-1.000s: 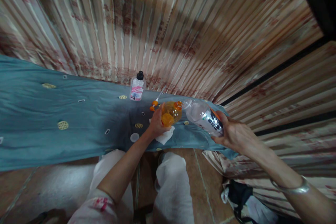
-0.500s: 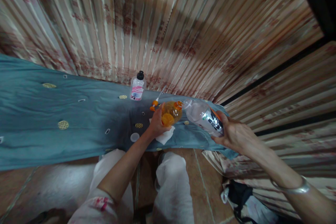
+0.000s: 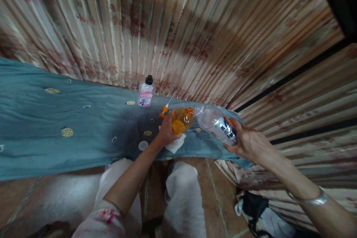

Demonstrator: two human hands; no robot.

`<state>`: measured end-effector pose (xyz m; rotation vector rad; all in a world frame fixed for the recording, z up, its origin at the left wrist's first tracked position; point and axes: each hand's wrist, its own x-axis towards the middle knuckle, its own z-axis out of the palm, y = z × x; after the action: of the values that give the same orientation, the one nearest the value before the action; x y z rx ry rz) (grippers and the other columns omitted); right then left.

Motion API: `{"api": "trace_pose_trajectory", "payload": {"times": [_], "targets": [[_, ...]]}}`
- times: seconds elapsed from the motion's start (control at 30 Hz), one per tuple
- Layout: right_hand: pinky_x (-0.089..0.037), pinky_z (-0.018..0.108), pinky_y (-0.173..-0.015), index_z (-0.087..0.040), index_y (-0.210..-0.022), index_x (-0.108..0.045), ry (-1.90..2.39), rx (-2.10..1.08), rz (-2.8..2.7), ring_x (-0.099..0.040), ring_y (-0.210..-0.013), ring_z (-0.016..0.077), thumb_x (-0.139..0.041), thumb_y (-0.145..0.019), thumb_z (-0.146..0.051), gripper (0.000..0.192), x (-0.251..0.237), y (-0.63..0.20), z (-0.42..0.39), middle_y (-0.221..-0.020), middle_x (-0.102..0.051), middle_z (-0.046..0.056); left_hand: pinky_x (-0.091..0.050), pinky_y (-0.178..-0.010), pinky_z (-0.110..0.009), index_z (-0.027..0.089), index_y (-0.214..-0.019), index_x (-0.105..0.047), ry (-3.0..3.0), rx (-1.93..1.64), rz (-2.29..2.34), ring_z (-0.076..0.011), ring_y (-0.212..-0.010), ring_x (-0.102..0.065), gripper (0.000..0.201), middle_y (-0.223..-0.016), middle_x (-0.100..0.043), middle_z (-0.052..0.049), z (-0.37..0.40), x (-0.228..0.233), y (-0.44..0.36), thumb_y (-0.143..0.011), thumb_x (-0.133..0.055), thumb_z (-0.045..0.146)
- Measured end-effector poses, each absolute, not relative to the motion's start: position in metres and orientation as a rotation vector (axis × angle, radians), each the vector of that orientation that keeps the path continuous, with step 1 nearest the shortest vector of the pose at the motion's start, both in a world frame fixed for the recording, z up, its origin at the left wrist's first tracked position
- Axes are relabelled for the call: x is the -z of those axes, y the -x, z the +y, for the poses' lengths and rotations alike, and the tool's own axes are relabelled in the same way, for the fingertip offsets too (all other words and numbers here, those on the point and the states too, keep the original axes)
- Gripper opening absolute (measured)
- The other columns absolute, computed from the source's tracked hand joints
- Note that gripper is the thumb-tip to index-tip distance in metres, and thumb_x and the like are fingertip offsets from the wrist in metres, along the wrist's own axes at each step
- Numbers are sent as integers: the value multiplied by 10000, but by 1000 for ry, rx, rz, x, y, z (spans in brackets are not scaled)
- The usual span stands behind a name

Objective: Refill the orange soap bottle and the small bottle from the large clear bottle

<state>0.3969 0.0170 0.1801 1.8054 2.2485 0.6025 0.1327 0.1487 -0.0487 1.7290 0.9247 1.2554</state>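
1. The table (image 3: 41, 134) is covered by a blue cloth and runs from the left edge of the view to a corner at the right, backed closely by a striped curtain (image 3: 195, 33). Its near edge hangs over a tiled floor (image 3: 212, 189).
2. The left stretch of the cloth is wide and flat; the hands work over the narrower right end, close to the near edge and the corner.
3. The left hand (image 3: 166, 131) has its grip closed around a small orange bottle (image 3: 182, 120), fingers wrapped about its lower body. The bottle is tilted, its open mouth pointing right.
4. The right hand (image 3: 249, 142) has its grip closed around the base end of a clear bottle (image 3: 216, 122) with a dark label. This bottle lies nearly level, neck pointing left.
5. The mouths of the two bottles meet, touching or just short of it, above the cloth between the two hands.
6. A white tissue (image 3: 175, 144) lies on the cloth just under the left hand.
7. A small orange cap with a white tube (image 3: 164, 111) lies on the cloth just behind the orange bottle.
8. A pink-labelled bottle with a black cap (image 3: 146, 92) stands upright near the curtain, apart from both hands.
9. A round white lid (image 3: 143, 145) lies near the table's front edge, left of the left wrist.
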Motion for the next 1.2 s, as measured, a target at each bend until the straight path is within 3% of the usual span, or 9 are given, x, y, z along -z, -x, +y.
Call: {"api": "trace_pose_trajectory", "payload": {"times": [0.53,0.7,0.93,1.2], "targets": [[-419,322,-626,-96,-1509,-511,-1793,-582,2263,-745,-733,305,-749,-844,-390,765,-180,-398,17,-868,-791,86,-378,-1379,-690,164,-1699,-410,-1703,-1252,908,-499,-1585,-545,1220,-1692,-563,-258,152,51,-133,-613,-952,284],[-409,314,-628,-104,-1491,-523,-1830,-535,2236,-755,-741,298,-740,-850,-385,733,-180,-394,17,-899,-803,93,-387,-1379,-665,194,-1713,-385,-1726,-1260,881,-459,-1566,-569,1240,-1676,-590,-220,155,59,-131,-620,-965,289],[-383,310,-601,-96,-1511,-529,-1858,-485,2166,-756,-727,292,-765,-856,-407,763,-183,-388,17,-898,-805,97,-400,-1374,-660,152,-1721,-355,-1697,-1269,874,-476,-1561,-574,1254,-1665,-576,-256,158,63,-131,-632,-950,335],[-504,344,-704,-93,-1557,-509,-1883,-482,2218,-799,-857,338,-765,-850,-420,820,-174,-396,19,-992,-819,132,-424,-1354,-666,197,-1725,-376,-1702,-1277,917,-481,-1537,-594,1260,-1628,-619,-215,157,62,-131,-608,-953,279]]}}
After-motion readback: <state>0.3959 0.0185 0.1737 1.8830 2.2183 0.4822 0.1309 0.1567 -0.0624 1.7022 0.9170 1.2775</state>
